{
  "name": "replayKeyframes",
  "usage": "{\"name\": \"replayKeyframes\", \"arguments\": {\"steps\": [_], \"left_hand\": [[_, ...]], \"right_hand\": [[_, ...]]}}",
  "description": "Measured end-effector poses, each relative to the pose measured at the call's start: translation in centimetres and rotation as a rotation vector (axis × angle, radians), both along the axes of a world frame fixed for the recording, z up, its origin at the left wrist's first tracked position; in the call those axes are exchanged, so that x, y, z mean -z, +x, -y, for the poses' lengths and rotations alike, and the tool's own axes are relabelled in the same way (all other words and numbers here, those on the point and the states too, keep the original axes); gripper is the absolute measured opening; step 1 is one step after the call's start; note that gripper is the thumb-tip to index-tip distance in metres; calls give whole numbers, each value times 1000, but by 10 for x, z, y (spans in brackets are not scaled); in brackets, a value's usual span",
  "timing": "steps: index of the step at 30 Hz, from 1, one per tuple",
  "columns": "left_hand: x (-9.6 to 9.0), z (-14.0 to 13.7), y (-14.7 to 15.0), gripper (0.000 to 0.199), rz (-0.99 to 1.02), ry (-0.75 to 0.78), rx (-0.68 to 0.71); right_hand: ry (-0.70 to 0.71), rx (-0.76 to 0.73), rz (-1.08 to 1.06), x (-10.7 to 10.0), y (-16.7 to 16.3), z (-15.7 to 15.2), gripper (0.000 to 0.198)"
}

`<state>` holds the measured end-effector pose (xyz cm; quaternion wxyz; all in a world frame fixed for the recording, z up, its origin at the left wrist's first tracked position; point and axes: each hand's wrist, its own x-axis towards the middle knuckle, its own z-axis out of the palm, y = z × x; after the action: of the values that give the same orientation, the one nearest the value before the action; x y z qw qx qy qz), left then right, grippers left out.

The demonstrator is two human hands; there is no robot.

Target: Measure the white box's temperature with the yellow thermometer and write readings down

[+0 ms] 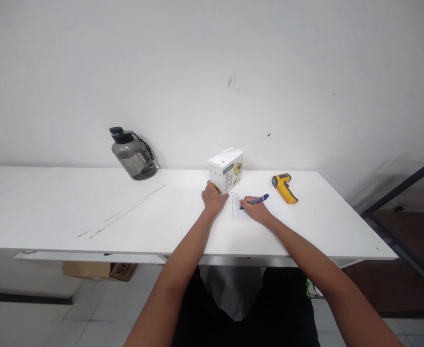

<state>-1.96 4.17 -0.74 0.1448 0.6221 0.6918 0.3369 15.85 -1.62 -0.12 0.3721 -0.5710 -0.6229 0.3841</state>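
Note:
My left hand (pixel 214 196) grips the lower near corner of a white box (pixel 217 168) printed with avocado pictures and the words "Super Meal". The box stands upright on the white table, and some of my fingers are hidden along its left side. In my right hand (pixel 254 208) is a blue pen (pixel 262 198), its tip pointing down at a sheet of paper (pixel 235 212) with small rows of print or writing. The paper lies just in front of the box, between both hands.
A yellow and black infrared thermometer (pixel 286 188) lies right of the pen. Towards the left, a dark translucent water jug (pixel 134 156) stands near the wall. The white table (pixel 125 207) ends at its right edge near a black metal frame (pixel 403 193). Below is a cardboard box (pixel 89 270).

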Motion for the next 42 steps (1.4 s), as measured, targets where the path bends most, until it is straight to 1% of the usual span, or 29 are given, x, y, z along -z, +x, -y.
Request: {"name": "replayKeyframes", "arguments": {"steps": [3, 15, 20, 26, 37, 42], "left_hand": [[0, 0, 0, 67, 7, 9, -4], [-1, 1, 1, 66, 4, 10, -11], [1, 0, 0, 66, 17, 17, 0], [-1, 1, 0, 68, 7, -1, -3], [-2, 1, 0, 67, 5, 5, -1], [-2, 2, 0, 65, 12, 7, 0]], "right_hand": [[-1, 2, 5, 1, 0, 0, 30], [-5, -6, 40, 3, 1, -2, 28], [4, 13, 5, 3, 0, -2, 28], [4, 11, -11, 3, -1, 0, 29], [6, -9, 17, 5, -1, -3, 27], [20, -6, 7, 3, -1, -1, 28]]}}
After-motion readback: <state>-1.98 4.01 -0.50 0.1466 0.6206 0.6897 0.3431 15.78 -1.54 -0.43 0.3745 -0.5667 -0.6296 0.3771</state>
